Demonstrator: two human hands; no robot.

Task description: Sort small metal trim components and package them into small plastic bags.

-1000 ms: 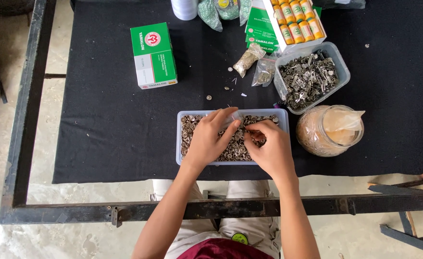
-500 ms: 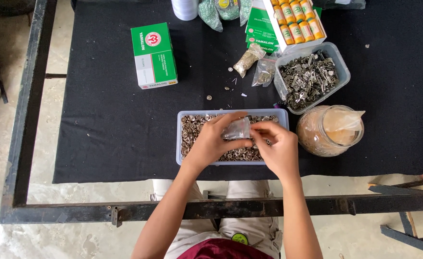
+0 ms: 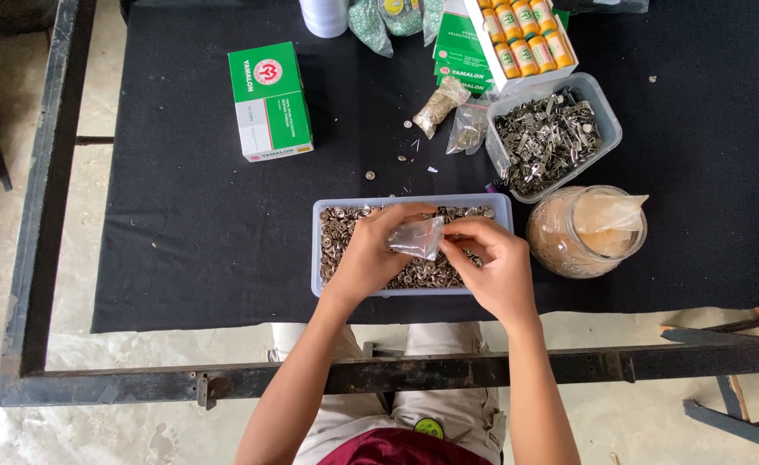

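Observation:
A small clear plastic bag (image 3: 417,238) is held between both my hands above a pale rectangular tray (image 3: 323,207) filled with several small round metal pieces. My left hand (image 3: 371,254) pinches the bag's left side. From the right, my right hand (image 3: 491,263) grips its other edge with the fingertips. Both hands hover over the tray's middle and hide part of its contents.
Behind the tray on the black cloth: a second tray of metal clips (image 3: 551,138), a clear jar lined with a plastic bag (image 3: 586,231), two small filled bags (image 3: 452,116), a green-and-white box (image 3: 269,102), a box of yellow spools (image 3: 521,34). A black metal frame (image 3: 35,215) borders the table.
One second ago both hands were down in the tray of round pieces. They have since lifted the small clear bag and now hold it between them.

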